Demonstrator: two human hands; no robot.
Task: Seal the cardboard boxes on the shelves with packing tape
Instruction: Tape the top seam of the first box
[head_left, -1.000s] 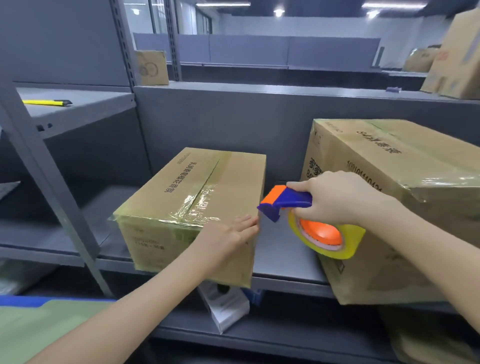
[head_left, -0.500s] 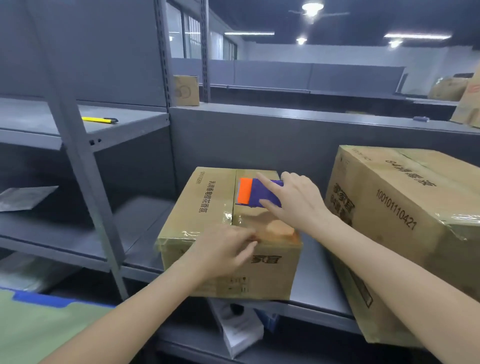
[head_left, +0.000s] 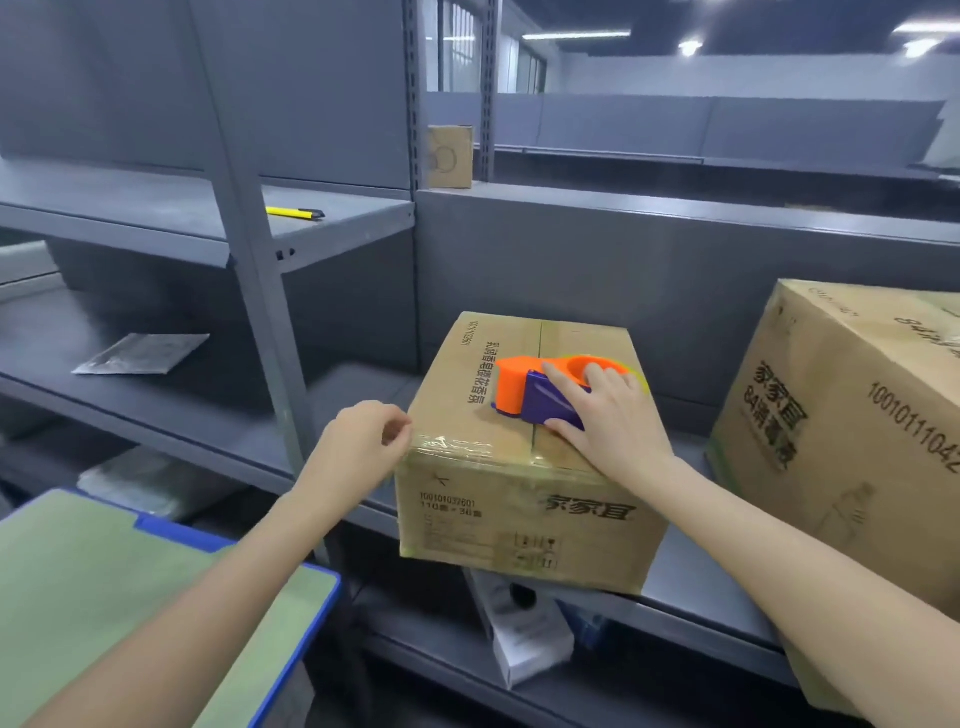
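A small cardboard box (head_left: 524, 514) sits on the grey shelf (head_left: 691, 577), with its front overhanging the edge. Clear tape covers its near top edge. An orange and purple tape dispenser (head_left: 540, 392) lies on the box top over the centre seam. My right hand (head_left: 608, 415) rests on the dispenser and grips it. My left hand (head_left: 363, 447) hovers just left of the box's near left corner, fingers loosely curled, holding nothing. A larger cardboard box (head_left: 841, 441) stands to the right on the same shelf.
A grey upright post (head_left: 260, 291) stands left of the small box. A yellow utility knife (head_left: 293, 212) lies on the upper left shelf. A silver pouch (head_left: 140, 353) lies on the middle left shelf. A green-topped blue cart (head_left: 119, 597) is at lower left. A white carton (head_left: 524, 629) sits below.
The small box has been turned so its front faces me. My right hand has set the dispenser flat on the box top. My left hand has come off the box to its left.
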